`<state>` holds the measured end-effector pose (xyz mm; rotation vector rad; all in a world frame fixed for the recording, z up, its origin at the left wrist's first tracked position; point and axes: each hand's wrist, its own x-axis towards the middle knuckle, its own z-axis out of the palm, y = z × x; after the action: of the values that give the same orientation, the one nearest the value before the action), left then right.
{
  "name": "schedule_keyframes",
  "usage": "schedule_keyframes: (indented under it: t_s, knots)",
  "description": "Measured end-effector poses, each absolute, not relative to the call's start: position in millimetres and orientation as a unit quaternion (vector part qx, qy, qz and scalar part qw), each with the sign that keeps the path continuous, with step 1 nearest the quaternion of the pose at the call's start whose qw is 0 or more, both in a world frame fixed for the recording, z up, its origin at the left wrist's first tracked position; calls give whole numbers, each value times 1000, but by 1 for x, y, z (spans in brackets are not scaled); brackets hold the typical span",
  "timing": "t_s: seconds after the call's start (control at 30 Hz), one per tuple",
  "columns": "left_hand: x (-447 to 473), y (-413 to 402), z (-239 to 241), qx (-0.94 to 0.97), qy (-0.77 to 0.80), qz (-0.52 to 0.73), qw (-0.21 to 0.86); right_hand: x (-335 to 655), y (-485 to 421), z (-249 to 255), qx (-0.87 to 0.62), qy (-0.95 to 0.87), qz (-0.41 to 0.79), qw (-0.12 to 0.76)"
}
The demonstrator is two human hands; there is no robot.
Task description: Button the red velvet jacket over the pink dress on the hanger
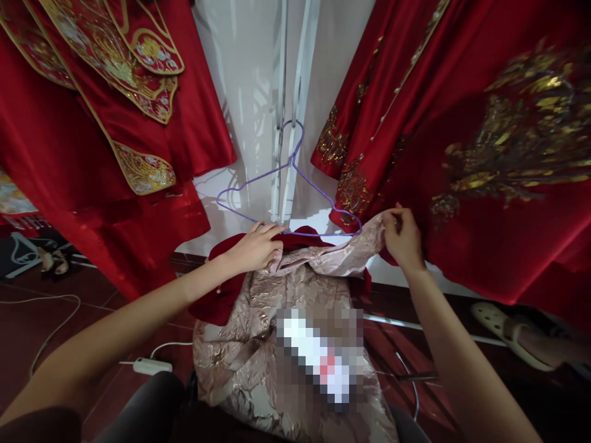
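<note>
A pink-beige brocade garment (295, 295) with a gold pattern lies across my lap, its upper edge lifted between my hands. My left hand (261, 246) grips that edge on the left, fingers by the lower bar of a purple wire hanger (295, 159). My right hand (406, 237) pinches the raised corner of the cloth on the right, beyond the hanger's right end. The hanger hangs by its hook from a white metal stand. Behind and beneath the brocade shows dark red cloth (217, 301). A pixelated patch on the lap hides an item there.
Red embroidered garments hang at left (152, 111) and right (462, 184). The white stand (289, 80) rises before a pale wall. A power strip (152, 366) and cables lie on the red tiled floor. At right is a person's foot in a pale clog (498, 326).
</note>
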<state>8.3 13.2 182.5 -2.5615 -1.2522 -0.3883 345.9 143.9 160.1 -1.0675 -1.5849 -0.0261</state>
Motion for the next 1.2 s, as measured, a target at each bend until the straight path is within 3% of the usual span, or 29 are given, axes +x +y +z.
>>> schedule_keyframes:
  t_s: [0.23,0.4,0.57,0.73,0.87,1.03,1.2]
  knots:
    - [22,16,186,-886,-427,-150,104,319,124,201,-429,-694,-85,573]
    - [57,21,192,-895,-377,-235,50,284,120,230,-393,-721,-91,563]
    - [71,20,201,-854,-377,-354,-55,269,138,227,-406,-733,-67,542]
    - [59,17,207,-840,-360,-391,-110,269,154,217,-401,-752,-2,523]
    - [37,24,199,-809,-366,-444,-121,271,148,222,-411,-736,-8,538]
    - [-35,40,162,-621,-538,-565,-79,276,140,233,-427,-723,-36,542]
    - [-101,50,131,-519,-601,-587,-157,278,141,235,-416,-729,-35,542]
